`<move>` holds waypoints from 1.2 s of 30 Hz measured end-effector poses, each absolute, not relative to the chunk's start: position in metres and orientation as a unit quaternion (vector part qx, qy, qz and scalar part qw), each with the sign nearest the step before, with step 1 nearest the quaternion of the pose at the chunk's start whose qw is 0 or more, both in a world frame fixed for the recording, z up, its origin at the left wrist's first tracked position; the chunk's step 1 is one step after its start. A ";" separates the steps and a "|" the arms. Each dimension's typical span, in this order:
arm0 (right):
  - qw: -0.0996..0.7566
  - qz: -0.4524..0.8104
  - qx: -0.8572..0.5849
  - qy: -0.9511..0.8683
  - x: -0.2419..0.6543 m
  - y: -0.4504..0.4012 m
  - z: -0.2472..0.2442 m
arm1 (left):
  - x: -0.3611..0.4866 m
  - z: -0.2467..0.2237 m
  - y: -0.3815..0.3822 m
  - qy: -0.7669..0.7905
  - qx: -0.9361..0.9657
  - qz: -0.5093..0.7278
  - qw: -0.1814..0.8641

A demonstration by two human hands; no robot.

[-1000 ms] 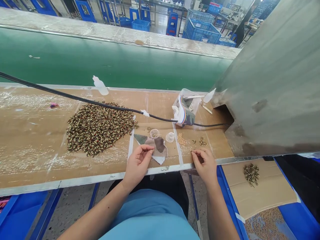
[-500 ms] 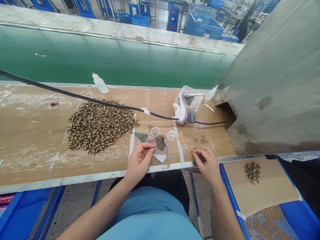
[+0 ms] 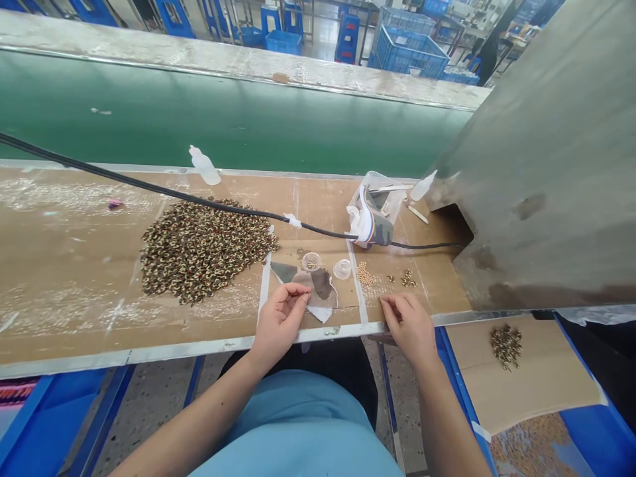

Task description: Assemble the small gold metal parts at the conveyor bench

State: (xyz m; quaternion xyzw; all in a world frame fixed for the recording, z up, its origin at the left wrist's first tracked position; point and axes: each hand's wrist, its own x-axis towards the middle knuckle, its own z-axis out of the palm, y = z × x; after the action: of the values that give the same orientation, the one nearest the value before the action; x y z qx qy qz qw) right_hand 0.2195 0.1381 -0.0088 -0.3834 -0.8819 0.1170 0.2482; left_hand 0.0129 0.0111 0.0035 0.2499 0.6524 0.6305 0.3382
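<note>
My left hand (image 3: 282, 318) is closed in a pinch over the front of a camouflage cloth (image 3: 322, 286). A tiny dark piece shows at its fingertips, too small to name. My right hand (image 3: 410, 324) is also pinched, thumb against forefinger, low over the cardboard at the table's front edge; whatever it may hold is hidden. Just beyond it lie a patch of small copper-coloured beads (image 3: 364, 274) and a few small brass-coloured parts (image 3: 408, 278). Two little clear cups stand behind the cloth: a left cup (image 3: 311, 262) with a thin stick across it, and a right cup (image 3: 342, 269).
A large heap of small metal parts (image 3: 209, 252) covers the left middle. Black cables (image 3: 124, 180) cross above the table. A plastic tub (image 3: 373, 182), white bottle (image 3: 205, 165) and green belt (image 3: 248, 119) lie behind. A metal housing (image 3: 541, 165) blocks the right.
The view has shifted slightly. My right fingertips have drawn closer together and moved a little left. A pale scrap on the green belt has travelled right. My left hand keeps its pinch.
</note>
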 end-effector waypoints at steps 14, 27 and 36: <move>0.205 0.137 -0.433 -0.867 0.217 0.148 -0.009 | 0.011 0.004 0.009 0.630 0.246 0.654 0.339; 0.216 0.598 -0.420 -0.648 0.195 0.113 0.015 | 0.063 0.024 0.018 0.389 0.044 0.646 0.656; 0.255 0.495 -0.397 -0.730 0.195 0.109 -0.001 | 0.068 0.017 0.026 0.349 -0.022 0.669 0.655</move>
State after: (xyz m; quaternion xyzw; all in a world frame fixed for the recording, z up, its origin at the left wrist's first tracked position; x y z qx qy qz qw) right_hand 0.1952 0.1094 -0.0008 -0.3970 -0.7297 0.4949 0.2548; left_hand 0.0682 0.0263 0.0167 -0.0222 0.3493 0.6694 0.6553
